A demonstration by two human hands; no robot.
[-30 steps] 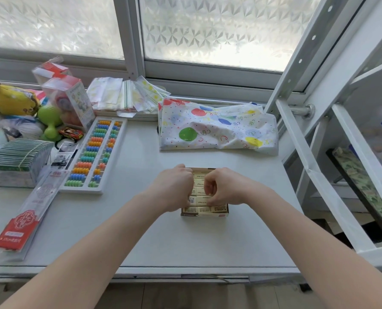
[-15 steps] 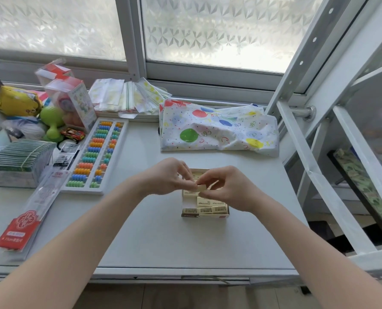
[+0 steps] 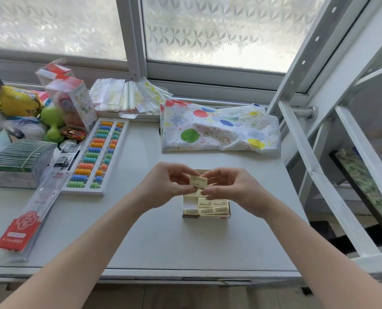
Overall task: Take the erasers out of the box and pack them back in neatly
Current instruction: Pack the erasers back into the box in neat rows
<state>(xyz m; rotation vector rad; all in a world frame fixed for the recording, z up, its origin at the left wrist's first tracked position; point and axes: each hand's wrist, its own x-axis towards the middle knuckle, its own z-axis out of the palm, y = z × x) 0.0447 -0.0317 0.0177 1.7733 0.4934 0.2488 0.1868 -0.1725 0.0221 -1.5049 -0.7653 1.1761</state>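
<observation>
1. One cream eraser (image 3: 198, 182) is held above the box (image 3: 206, 216), its long axis running from 9 to 3 o'clock, the right end tipped slightly lower, printed face toward the camera.
2. The left hand (image 3: 163, 186) pinches the eraser's left end between thumb and curled fingertips.
3. The right hand (image 3: 232, 188) pinches the right end the same way, fingers bent inward.
4. The box sits on the white table (image 3: 159, 237) at 6 o'clock from the hands, with more erasers (image 3: 212, 202) packed in its near and right parts and a gap at its left.
5. An abacus (image 3: 96, 156) lies at 10 o'clock from the box.
</observation>
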